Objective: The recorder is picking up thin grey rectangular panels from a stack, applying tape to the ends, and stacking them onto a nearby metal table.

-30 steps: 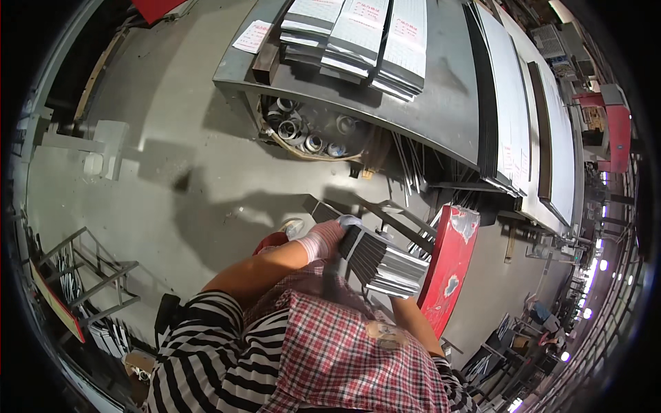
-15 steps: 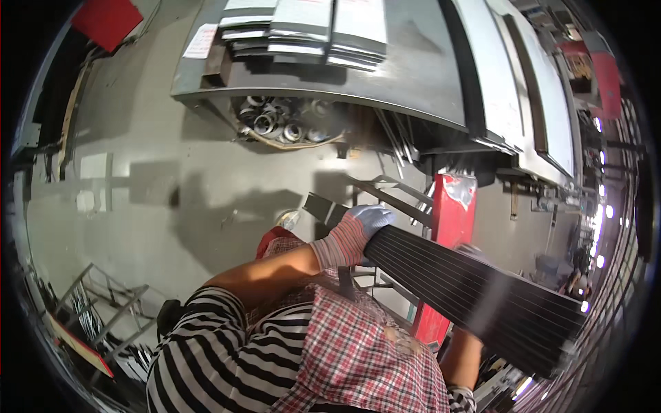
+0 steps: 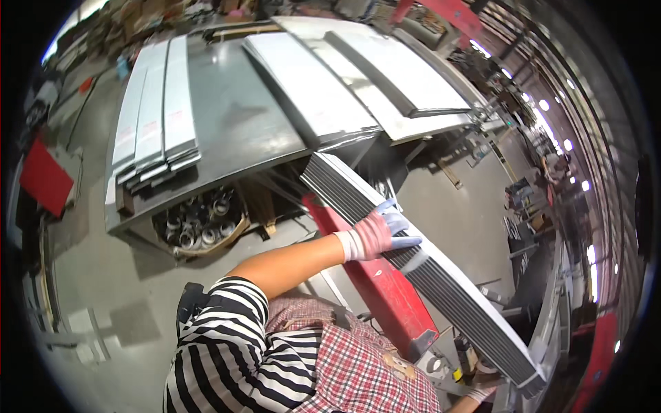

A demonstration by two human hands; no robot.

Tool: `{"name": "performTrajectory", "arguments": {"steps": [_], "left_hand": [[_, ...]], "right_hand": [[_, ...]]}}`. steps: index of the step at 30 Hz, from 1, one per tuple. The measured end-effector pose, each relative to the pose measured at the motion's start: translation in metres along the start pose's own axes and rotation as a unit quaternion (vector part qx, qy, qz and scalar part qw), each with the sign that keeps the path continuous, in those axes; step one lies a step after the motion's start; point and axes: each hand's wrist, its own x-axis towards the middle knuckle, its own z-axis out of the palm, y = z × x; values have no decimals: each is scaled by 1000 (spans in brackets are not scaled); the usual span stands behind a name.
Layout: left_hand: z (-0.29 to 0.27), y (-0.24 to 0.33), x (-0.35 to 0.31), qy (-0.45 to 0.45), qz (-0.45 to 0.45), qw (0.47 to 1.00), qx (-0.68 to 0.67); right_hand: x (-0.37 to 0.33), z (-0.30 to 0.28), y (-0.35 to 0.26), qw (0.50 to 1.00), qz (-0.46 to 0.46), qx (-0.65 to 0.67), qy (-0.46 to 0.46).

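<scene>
A long stack of thin slats [image 3: 441, 275], white on its top face and dark and ridged along its side, slants across in front of me. My left hand [image 3: 381, 233], in a pink and grey-blue glove, grips its middle, with fingers spread over the side and top edge. At the lower right end my right hand [image 3: 484, 387] bears the stack from beneath, its fingers mostly hidden. Under the stack runs a red metal beam [image 3: 385, 296]. The stack's upper end lies close to the front edge of a metal table [image 3: 234, 148].
White strips [image 3: 148, 117] lie piled on the table's left, larger white panels [image 3: 317, 89] on its right. Below stands a bin of round metal pieces [image 3: 203, 224]. A red panel [image 3: 45, 177] is at far left, metal racking [image 3: 551, 344] at right.
My view has swung to the right and up. The stack has tilted so its white face now shows, and its upper end has come nearer the table. Both hands have stayed on it.
</scene>
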Motion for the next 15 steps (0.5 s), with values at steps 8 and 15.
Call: {"name": "performTrajectory", "arguments": {"steps": [8,15], "left_hand": [[122,6,-48,-186,-41,981,25],[116,25,-66,-112,-224,967,-55]], "right_hand": [[-75,9,106,545,343,-244,-725],[-38,108,61,575,215,76,-786]]}}
